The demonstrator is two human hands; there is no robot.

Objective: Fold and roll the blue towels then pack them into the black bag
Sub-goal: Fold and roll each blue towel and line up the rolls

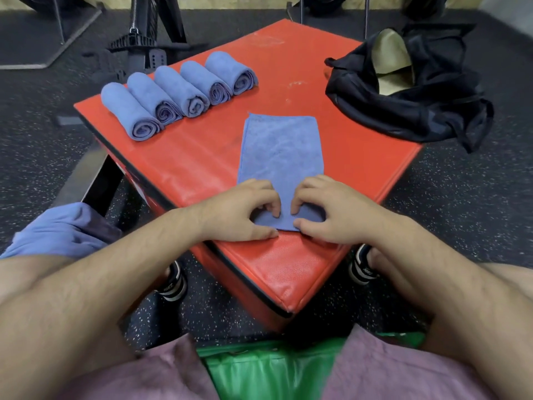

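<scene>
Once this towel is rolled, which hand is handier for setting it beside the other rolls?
Probably the left hand. Both hands pinch the near edge of the flat towel, but the five rolled towels lie at the left of the red pad, while the right hand sits nearer the black bag.
</scene>
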